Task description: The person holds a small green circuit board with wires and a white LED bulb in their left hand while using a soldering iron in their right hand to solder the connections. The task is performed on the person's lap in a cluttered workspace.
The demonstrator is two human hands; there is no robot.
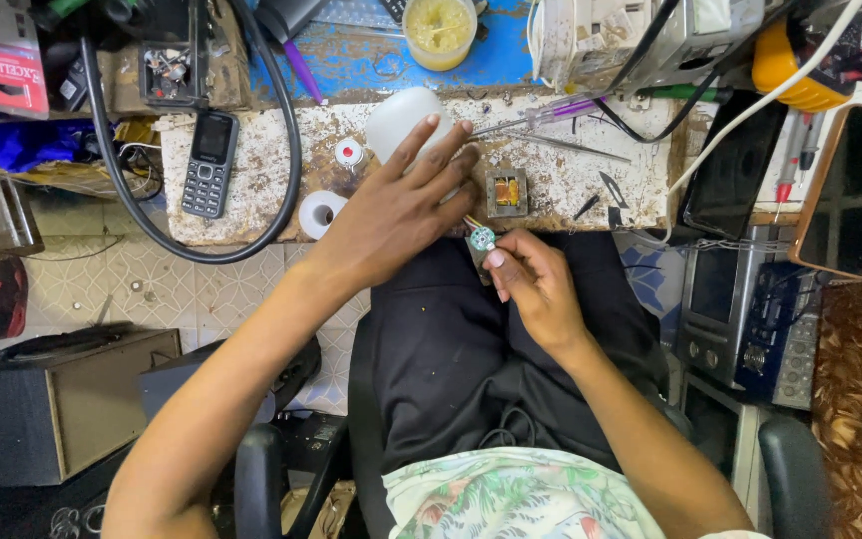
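My left hand [401, 205] reaches forward over the worn white workbench [251, 200], fingers spread and laid against a white plastic bottle [399, 115]. My right hand [536, 284] is over my lap at the bench edge, pinching a small round green circuit board [482, 238] with thin coloured wires running off it. A small transformer with a copper-coloured winding [507, 193] sits on the bench just beyond that board.
A black keypad phone [210, 163], a thick black cable loop [286, 190], a white tape roll [320, 212], a small red-capped bottle [350, 154], tweezers [561, 143] and a purple-handled tool [571, 108] lie on the bench. A jar of yellowish paste [439, 30] stands behind. Electronic devices crowd the right side.
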